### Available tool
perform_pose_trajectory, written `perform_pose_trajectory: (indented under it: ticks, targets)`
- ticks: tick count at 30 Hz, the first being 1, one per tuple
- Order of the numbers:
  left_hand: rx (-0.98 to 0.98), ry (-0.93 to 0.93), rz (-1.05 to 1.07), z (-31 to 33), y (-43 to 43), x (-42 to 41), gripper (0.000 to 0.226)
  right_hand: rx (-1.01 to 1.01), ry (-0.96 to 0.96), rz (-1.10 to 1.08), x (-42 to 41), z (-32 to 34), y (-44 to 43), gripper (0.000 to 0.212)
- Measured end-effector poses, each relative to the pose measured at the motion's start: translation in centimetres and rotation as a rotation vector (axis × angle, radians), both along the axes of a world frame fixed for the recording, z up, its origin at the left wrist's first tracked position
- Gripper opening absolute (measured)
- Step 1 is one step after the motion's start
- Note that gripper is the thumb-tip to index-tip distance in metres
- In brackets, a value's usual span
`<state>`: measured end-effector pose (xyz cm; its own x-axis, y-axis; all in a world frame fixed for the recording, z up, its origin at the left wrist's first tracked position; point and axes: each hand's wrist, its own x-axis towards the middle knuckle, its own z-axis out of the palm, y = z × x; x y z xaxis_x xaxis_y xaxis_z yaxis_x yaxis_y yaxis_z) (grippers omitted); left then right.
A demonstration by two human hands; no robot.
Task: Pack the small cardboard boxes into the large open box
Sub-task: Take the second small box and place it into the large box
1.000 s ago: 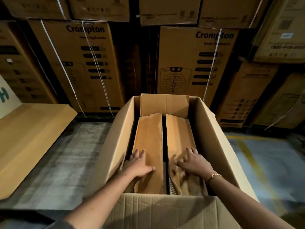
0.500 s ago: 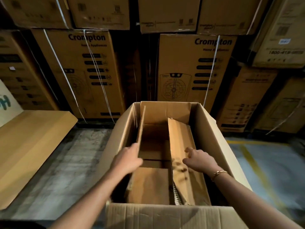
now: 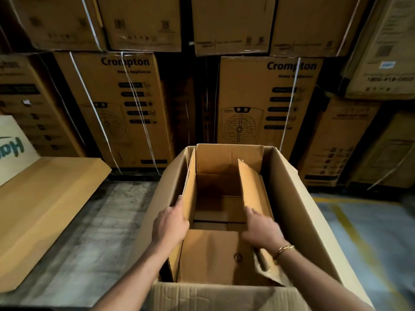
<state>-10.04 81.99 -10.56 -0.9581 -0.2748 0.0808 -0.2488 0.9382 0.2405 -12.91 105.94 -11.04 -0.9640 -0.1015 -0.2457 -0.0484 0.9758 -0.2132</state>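
Note:
The large open box (image 3: 298, 212) stands on the floor in front of me. Inside it sits a smaller cardboard box with its top flaps raised. My left hand (image 3: 171, 223) grips the left flap (image 3: 190, 189), which stands upright against the big box's left wall. With fingers spread, my right hand (image 3: 261, 230) presses the right flap (image 3: 252, 187), which leans outward. A short near flap (image 3: 210, 254) lies flat below both hands. The smaller box's inside looks dark and I see nothing in it.
Tall stacked printed cartons (image 3: 262, 102) form a wall right behind the box. A flat cardboard sheet (image 3: 42, 207) lies at the left on the concrete floor (image 3: 89, 243). Yellow floor lines (image 3: 352, 232) run along the right.
Both flaps lay shut under my hands a second ago. They have since swung up and apart, the left one first, then the right, exposing the smaller box's inside.

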Motion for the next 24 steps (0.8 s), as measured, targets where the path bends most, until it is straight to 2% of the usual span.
perform_pose_trajectory:
  ticks: [2,6,11,13,15,17,19,21,24]
  targets:
    - [-0.006,0.016,-0.01,0.3,-0.1,-1.3,0.064,-0.103,0.002,-0.074,-1.6,2.1,2.1,0.074]
    - [-0.012,-0.012,-0.05,0.3,-0.2,-3.1,0.067,-0.269,-0.01,-0.229,-2.2,4.0,5.5,0.079]
    - [-0.102,-0.043,-0.113,-0.1,0.0,-3.8,0.074,-0.282,0.013,-0.229,-1.9,4.5,6.2,0.079]
    - [-0.262,-0.061,-0.165,0.1,0.7,-3.8,0.086,-0.28,0.004,-0.215,-1.7,4.5,5.6,0.079]
    - [-0.544,-0.082,-0.249,0.1,1.8,-3.6,0.094,-0.269,-0.011,-0.217,-1.7,4.3,5.2,0.082]
    - [-0.794,-0.157,-0.385,-0.8,3.2,-3.2,0.084,-0.252,-0.008,-0.222,-1.7,4.3,5.1,0.085]
    - [-0.903,-0.279,-0.502,-2.4,4.7,-3.0,0.072,-0.234,-0.001,-0.215,-1.8,4.1,5.1,0.086]
    - [-0.823,-0.427,-0.533,-3.6,6.0,-3.4,0.07,-0.226,0.011,-0.208,-1.6,3.9,5.1,0.086]
    - [-0.487,-0.578,-0.46,-4.1,6.7,-4.7,0.075,-0.228,0.033,-0.203,-1.2,3.6,5.2,0.084]
